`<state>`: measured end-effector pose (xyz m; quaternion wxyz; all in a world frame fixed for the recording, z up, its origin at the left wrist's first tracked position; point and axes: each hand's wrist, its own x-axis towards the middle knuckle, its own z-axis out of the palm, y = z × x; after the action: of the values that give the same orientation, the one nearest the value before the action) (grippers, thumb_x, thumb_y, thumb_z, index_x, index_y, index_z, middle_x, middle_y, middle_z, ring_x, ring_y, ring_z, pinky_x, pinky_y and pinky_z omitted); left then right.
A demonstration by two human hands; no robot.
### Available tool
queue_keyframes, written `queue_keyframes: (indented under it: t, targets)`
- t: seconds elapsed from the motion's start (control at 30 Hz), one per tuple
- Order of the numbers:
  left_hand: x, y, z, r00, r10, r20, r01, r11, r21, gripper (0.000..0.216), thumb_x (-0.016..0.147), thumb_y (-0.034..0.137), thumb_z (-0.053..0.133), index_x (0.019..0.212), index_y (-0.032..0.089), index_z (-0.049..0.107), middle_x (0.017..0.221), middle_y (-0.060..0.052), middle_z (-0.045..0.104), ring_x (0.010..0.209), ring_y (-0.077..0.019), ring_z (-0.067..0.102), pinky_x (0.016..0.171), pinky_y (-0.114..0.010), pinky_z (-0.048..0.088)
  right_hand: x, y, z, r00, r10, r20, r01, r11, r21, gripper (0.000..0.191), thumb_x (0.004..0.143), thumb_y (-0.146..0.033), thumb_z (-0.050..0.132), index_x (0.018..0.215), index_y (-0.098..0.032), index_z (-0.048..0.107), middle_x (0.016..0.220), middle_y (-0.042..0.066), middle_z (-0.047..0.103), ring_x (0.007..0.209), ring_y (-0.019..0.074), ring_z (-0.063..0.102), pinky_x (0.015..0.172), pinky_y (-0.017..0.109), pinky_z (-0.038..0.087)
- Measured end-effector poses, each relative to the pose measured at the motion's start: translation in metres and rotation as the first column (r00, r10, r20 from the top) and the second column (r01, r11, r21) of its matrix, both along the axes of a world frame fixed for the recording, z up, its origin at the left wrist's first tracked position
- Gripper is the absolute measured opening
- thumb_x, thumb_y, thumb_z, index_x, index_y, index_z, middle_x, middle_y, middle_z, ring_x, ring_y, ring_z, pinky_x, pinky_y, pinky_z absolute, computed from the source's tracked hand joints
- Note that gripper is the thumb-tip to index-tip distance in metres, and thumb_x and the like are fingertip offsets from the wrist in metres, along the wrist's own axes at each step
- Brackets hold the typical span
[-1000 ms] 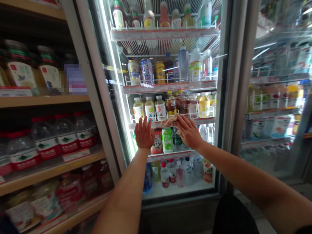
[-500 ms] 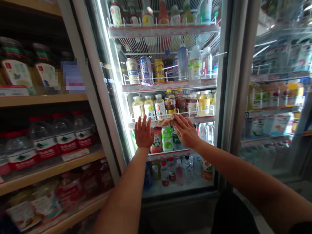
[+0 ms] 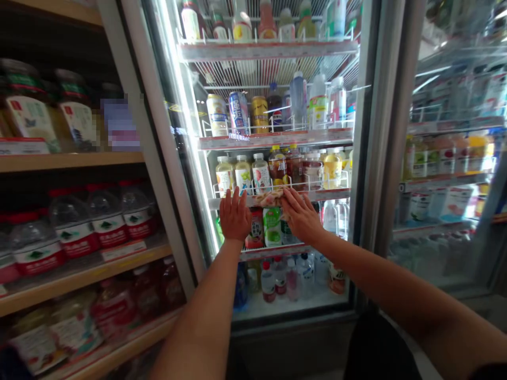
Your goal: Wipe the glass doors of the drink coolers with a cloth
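Note:
My left hand (image 3: 235, 215) lies flat against the glass door (image 3: 273, 311) of a lit drinks cooler, its fingers stretched upward and a little apart. To its right, my right hand (image 3: 300, 215) presses a crumpled pale cloth (image 3: 271, 198) to the same glass. Part of the cloth sticks out left of the fingertips; the rest is hidden under the palm. Behind the glass, both hands are level with a shelf edge (image 3: 328, 194). Green-labelled bottle (image 3: 272, 227) and red-labelled bottle (image 3: 254, 229) show between the hands.
Wooden shelves (image 3: 71, 161) with large bottles (image 3: 73, 227) stand close on the left. A metal door frame (image 3: 390, 132) runs up the right side, with another glass-fronted cooler (image 3: 447, 174) beyond it. Light reflections cross the glass.
The view has shifted very slightly. Both hands stay in almost the same places on the glass, and the cloth's folds look a little different.

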<state>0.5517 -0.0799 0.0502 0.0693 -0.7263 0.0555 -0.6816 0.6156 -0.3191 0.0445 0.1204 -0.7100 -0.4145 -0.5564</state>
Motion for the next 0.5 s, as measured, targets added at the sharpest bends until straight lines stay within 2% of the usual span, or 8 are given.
queue_keyframes:
  t: [0.17,0.5]
  targets:
    - [0.0000,0.0004,-0.0004,0.999,-0.014,-0.041,0.012,0.999,-0.045,0.051,0.098,0.028,0.041,0.149,0.021,0.043,0.157,-0.008,0.038,0.152,-0.0231,0.018,0.125,-0.048,0.018,0.0013,0.0009,-0.0029,1.000,0.015,0.006,-0.015,1.000,-0.028,0.062,0.096,-0.020,0.045,0.156,-0.020,0.030,0.162,0.007,0.032,0.151,0.0234,0.025,0.124,0.048,0.017]
    - [-0.0006,-0.0001,0.0004,0.999,0.028,0.018,-0.028,0.999,0.023,0.052,0.098,0.026,0.043,0.149,0.020,0.042,0.156,-0.009,0.039,0.152,-0.0223,0.018,0.124,-0.046,0.020,-0.0004,-0.0010,-0.0031,1.000,0.013,0.008,-0.013,0.999,-0.031,0.061,0.098,-0.020,0.043,0.157,-0.022,0.028,0.161,0.006,0.033,0.150,0.0228,0.027,0.124,0.048,0.019]
